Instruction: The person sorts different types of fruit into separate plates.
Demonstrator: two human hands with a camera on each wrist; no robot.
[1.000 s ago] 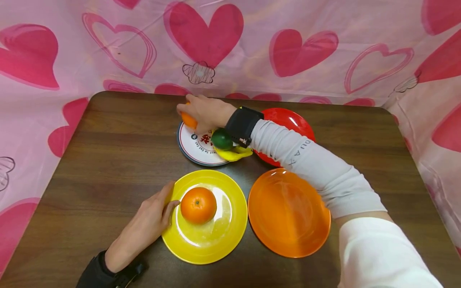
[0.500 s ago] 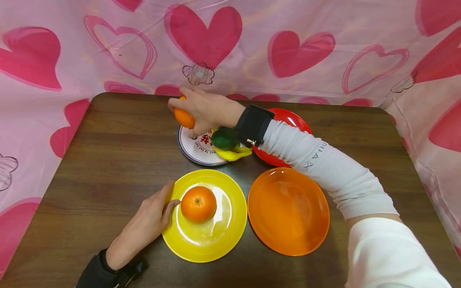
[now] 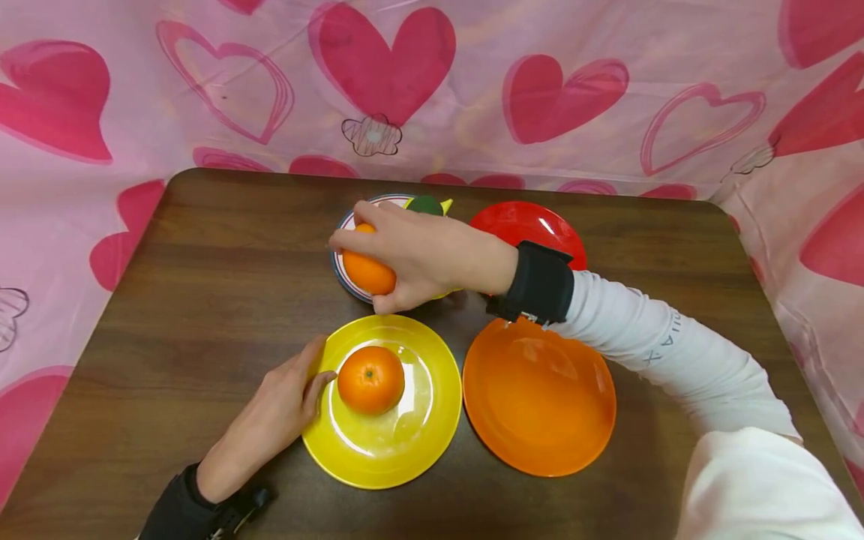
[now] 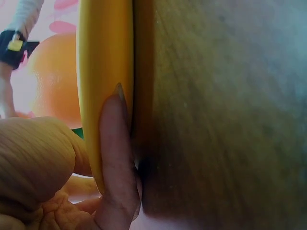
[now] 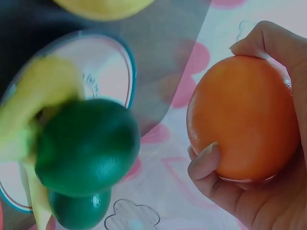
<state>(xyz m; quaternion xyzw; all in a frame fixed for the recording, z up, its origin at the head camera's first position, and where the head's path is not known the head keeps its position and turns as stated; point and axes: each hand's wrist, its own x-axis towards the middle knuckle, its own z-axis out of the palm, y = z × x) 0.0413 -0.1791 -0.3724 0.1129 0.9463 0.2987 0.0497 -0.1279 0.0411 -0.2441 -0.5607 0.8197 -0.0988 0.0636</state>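
Note:
My right hand (image 3: 435, 251) grips an orange (image 3: 368, 271), with thumb and fingers round its sides in the right wrist view. In the head view, hand and orange overlap the white plate (image 3: 343, 274), close beyond the yellow plate. Two smooth green fruits (image 5: 88, 146) and yellow bananas (image 5: 57, 81) lie on that white plate, mostly hidden behind my hand in the head view. My left hand (image 3: 273, 409) pinches the left rim of the yellow plate (image 3: 378, 466), a finger along its underside in the left wrist view. Another orange (image 3: 370, 380) sits on the yellow plate.
An orange plate (image 3: 540, 397) stands right of the yellow one. Behind it is a red plate (image 3: 526, 221), partly covered by my right wrist. All rest on a brown wooden table (image 3: 202, 270), with a pink heart-patterned cloth (image 3: 466, 97) behind and at the sides.
My right hand first shifts slightly left with the orange, then comes nearer and to the right, from the white plate's far edge to its near edge. My left hand stays at the yellow plate.

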